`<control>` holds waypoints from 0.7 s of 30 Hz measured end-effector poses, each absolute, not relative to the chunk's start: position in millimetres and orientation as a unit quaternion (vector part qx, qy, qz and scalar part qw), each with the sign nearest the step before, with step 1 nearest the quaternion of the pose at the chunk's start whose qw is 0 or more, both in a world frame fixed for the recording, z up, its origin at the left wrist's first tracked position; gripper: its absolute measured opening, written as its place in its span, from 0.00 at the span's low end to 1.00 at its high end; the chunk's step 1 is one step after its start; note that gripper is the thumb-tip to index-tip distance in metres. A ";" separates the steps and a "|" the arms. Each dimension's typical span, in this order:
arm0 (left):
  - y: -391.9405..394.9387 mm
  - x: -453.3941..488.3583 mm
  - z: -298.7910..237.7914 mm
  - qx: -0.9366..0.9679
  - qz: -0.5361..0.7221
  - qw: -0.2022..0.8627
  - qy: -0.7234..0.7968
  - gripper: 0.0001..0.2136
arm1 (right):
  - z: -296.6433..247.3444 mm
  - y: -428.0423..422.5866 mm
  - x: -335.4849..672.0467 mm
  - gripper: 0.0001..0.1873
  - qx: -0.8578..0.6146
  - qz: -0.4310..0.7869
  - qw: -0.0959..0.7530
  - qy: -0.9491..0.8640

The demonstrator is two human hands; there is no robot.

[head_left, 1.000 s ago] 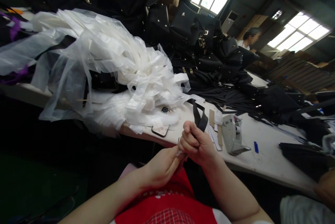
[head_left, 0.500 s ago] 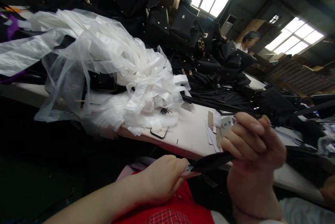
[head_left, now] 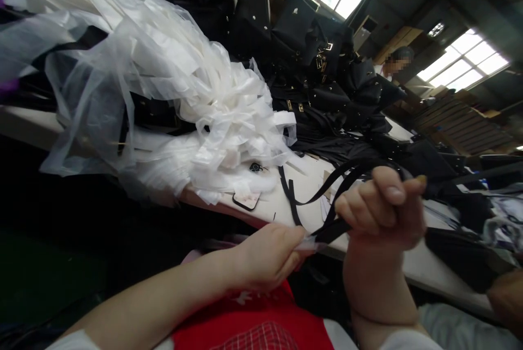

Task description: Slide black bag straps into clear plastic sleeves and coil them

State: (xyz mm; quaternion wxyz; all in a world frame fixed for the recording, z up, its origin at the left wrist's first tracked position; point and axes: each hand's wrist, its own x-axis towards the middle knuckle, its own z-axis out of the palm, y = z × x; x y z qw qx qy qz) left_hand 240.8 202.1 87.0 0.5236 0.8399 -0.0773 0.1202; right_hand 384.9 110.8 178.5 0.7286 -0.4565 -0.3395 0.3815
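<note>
Left hand [head_left: 273,256] closed over clear plastic [head_left: 309,244]; we cannot see what its fingertips press. Right hand [head_left: 383,207] hides stretch of black straps [head_left: 335,230] within its grip. White plastic strips [head_left: 229,94] cover part of phone [head_left: 246,200] and run out past left edge. Print [head_left: 244,297] on red apron [head_left: 302,321] too blurred for us to read. Brown shape [head_left: 507,293] cut by right edge; we cannot name it.

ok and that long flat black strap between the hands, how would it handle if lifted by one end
The long flat black strap would likely bend easily, since it curves into loops beside the right hand. It may be slightly springy rather than limp, as those loops stand open. It seems unlikely to roll, given its flat, ribbon-like shape.
</note>
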 end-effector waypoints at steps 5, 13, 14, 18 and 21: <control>208.3 248.6 78.7 0.796 0.110 0.595 -0.019 0.20 | 147.2 131.4 375.2 0.13 -0.448 0.483 0.684 -0.311; 211.4 241.5 76.1 0.802 0.050 0.595 -0.007 0.20 | 183.8 135.7 422.5 0.09 -0.433 0.415 0.757 -0.259; 211.5 242.7 81.7 0.804 0.048 0.593 -0.013 0.20 | 189.7 135.8 421.7 0.11 -0.432 0.416 0.753 -0.269; 211.7 251.8 104.9 0.824 0.081 0.561 -0.017 0.20 | 218.6 133.1 413.7 0.13 -0.416 0.402 0.752 -0.315; 212.9 263.4 113.5 0.839 0.129 0.528 -0.009 0.17 | 242.1 130.1 408.1 0.13 -0.437 0.367 0.744 -0.346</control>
